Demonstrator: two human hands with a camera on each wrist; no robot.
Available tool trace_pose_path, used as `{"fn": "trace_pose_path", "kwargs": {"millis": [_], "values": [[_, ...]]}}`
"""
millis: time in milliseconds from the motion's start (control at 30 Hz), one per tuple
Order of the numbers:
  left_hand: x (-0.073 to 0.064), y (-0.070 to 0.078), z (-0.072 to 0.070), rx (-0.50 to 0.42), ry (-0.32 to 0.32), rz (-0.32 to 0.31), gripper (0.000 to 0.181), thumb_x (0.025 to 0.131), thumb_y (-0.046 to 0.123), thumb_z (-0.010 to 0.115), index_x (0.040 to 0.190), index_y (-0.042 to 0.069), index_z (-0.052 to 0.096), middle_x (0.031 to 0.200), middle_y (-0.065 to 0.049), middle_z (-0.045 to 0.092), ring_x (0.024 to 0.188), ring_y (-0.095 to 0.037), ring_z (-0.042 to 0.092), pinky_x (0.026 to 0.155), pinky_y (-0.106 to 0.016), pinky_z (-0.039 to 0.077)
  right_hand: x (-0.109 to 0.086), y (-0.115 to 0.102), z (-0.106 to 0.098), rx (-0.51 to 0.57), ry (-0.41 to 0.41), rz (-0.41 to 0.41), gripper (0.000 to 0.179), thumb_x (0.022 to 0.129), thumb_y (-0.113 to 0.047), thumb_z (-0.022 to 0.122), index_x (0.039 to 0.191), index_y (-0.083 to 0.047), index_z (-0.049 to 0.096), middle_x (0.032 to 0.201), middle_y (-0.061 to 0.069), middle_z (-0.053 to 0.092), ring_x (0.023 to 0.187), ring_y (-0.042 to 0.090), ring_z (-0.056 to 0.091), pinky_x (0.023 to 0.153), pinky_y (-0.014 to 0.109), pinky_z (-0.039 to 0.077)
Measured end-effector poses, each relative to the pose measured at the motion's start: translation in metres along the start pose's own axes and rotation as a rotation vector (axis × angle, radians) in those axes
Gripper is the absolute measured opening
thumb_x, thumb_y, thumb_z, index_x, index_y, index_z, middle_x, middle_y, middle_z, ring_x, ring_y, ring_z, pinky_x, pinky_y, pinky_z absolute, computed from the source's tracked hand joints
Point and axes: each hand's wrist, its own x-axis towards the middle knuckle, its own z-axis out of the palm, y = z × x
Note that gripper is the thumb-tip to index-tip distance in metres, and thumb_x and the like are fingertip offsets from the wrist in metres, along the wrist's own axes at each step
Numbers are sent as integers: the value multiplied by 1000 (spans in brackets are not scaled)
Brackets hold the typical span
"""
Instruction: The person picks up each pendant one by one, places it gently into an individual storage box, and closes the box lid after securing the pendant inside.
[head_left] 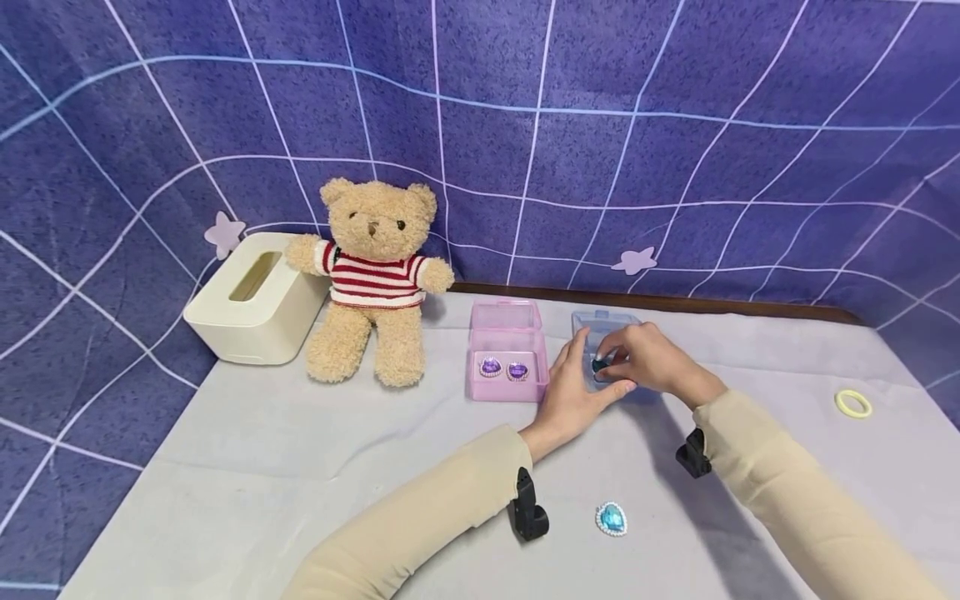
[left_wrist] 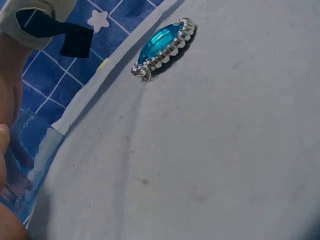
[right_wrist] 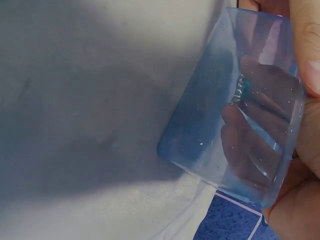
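A see-through blue box (head_left: 606,317) stands on the table with its lid up. My left hand (head_left: 568,402) holds it, fingers at the left side and thumb along the front. Inside the box, my right hand (head_left: 651,357) pinches a blue gem charm (head_left: 598,365); the fingers cover most of it. Through the box wall in the right wrist view, the charm's beaded edge (right_wrist: 238,90) shows between fingertips. A second charm, a blue heart (head_left: 612,518) with a pearly rim, lies on the table nearer me, and large in the left wrist view.
Left of the blue box, an open pink box (head_left: 510,389) holds two purple heart charms (head_left: 517,372). A teddy bear (head_left: 375,225) in a striped sweater sits beside a cream tissue box (head_left: 240,333). A yellow ring (head_left: 853,404) lies at the right.
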Motion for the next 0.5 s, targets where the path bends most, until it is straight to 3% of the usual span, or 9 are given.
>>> {"fn": "trace_pose_path", "kwargs": {"millis": [500], "values": [[-1,2,-1,3,3,-7,93,79,40,78,152,14,27,152,-8,39,137,-25,42,113,-39,40,3,0,2,-42,-21,-28,16,70,-11,85,81,-9,74,75,2,73,67,11,69,63,30,57]]}}
